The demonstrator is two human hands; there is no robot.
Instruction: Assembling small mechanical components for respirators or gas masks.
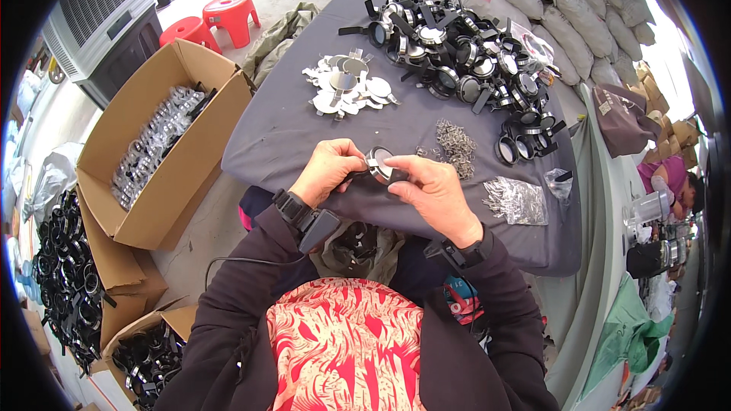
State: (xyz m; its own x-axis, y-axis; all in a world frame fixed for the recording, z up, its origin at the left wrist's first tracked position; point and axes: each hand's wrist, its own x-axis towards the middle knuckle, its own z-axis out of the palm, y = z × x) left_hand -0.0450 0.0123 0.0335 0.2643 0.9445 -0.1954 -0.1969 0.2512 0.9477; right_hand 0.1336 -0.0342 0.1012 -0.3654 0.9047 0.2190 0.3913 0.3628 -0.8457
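— Hands at the near edge of the desk: what do they hold?

— Both close on one small round fitting, a black ring with a shiny metal disc in it. The left hand pinches its left side with curled fingers; the right hand clamps it from the right and below, thumb against the rim. The piece sits just above the grey cloth-covered desk, between the two hands. Each wrist carries a black strap with a small device, and a red-and-white patterned apron fills the bottom of the frame.

— And around the hands?

— Just beyond the fingers lies a small heap of grey wire clips. To the right of the right hand rests a clear bag of metal parts, with a few black rings just above it.

— Farther back?

— A scatter of flat silver discs with tabs lies at mid-desk, left of centre. Behind it, toward the far edge, spreads a large pile of black round fittings with glass faces.

— Off the desk?

— On the floor at the left stands an open cardboard box holding silvery parts; lower boxes and heaps beside it hold more black rings. Two red plastic stools stand beyond the box, next to a grey fan unit. Stacked white sacks line the far right, and another person in a magenta top sits at the right edge.
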